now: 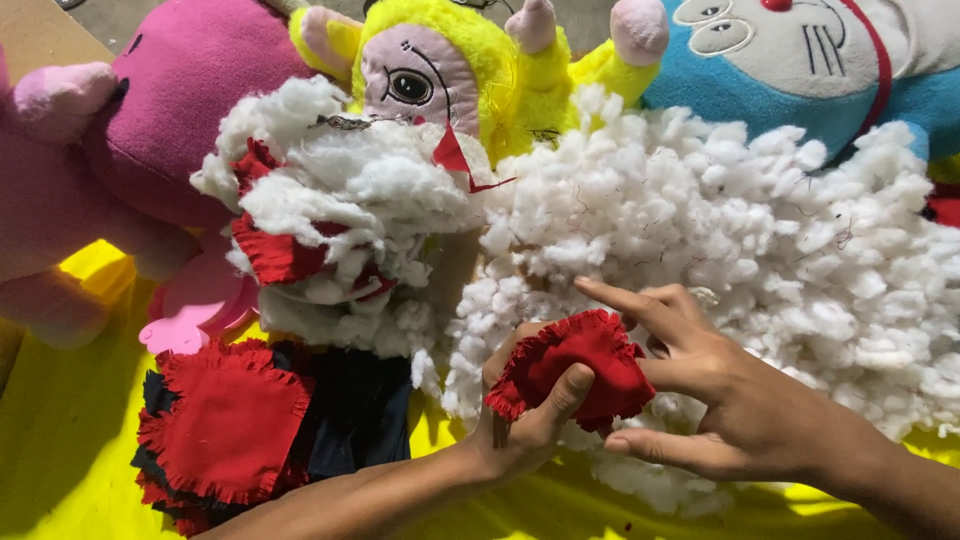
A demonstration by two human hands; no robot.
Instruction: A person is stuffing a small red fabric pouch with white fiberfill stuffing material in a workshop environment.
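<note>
Head cam looks straight down at a red frayed pouch (572,370) held in front of a big heap of white stuffing (740,260). Left hand (525,415) grips it from below, thumb pressed across the front (fingers wrapped behind). Right hand (715,400) touches its right edge, index finger stretched out over the top, other fingers loosely curled. No labels or signs that I can make out. Left of that sits a stack of red and dark frayed cloth squares (235,430), with more red scraps in the fluff above. Everything lies on a yellow sheet (70,450). Along the top: a pink plush toy (150,110), a yellow plush toy (450,60) and a blue-and-white plush toy (800,60).
</note>
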